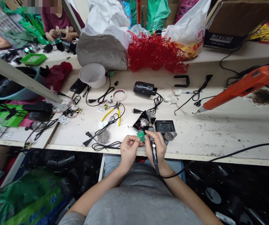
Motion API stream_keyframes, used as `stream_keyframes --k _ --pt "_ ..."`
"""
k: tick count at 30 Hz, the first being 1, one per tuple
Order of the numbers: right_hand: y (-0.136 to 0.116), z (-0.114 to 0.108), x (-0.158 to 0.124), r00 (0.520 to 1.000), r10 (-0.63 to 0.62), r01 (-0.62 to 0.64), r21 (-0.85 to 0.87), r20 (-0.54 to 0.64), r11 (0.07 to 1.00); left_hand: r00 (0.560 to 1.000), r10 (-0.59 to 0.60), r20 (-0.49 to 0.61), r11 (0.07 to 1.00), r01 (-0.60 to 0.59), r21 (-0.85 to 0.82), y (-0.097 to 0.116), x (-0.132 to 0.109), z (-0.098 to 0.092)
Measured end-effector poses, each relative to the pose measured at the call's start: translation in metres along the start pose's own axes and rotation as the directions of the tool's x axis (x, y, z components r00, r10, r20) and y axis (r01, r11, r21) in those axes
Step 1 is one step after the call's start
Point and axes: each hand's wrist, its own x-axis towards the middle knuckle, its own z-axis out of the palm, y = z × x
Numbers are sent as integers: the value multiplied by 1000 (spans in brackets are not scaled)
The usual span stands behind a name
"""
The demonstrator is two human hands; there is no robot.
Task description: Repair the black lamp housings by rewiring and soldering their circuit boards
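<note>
Near the table's front edge, my left hand (129, 152) is closed, its fingertips pinching the left side of a small green circuit board (141, 135). My right hand (156, 145) holds a black soldering iron (154, 150), its cable trailing down and off to the right. The right fingertips also touch or nearly touch the board's right edge. Just behind the board lies an open black housing (146, 120) with a white part and red wires in it. A black iron stand (166, 127) with a metal coil (170, 135) is to the right of the housing.
Yellow-handled pliers (119, 114), black cords, a dish of small metal pieces (103, 136) and a tape roll (119, 95) lie left. Behind are a black cylindrical device (145, 89) and a white bowl (92, 76). An orange screwdriver (239, 89) hangs right. Another person's hands (60, 35) are back left.
</note>
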Motion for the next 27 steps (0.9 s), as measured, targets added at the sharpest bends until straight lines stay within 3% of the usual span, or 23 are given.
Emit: stream_keyframes --k 4,8,12,15,20,27 --pt "3 -16 2 995 -76 78 -31 65 996 1000 13 -4 1000 -13 10 -2 3 0" --pt "2 -62 -5 956 -176 183 -9 236 983 1000 -16 1 999 16 35 -5 4 0" --pt "-4 -113 -25 944 -130 136 3 304 991 999 -28 16 998 27 54 -7 5 1" --pt "-9 -134 -42 959 -83 121 -126 271 985 999 -39 24 998 38 49 -7 5 3" --pt "-10 -135 -54 981 -22 61 -201 191 978 999 -41 26 998 39 58 -8 4 5" --pt "-7 -121 -46 975 -39 71 -144 217 987 998 -46 31 997 44 66 -8 4 5"
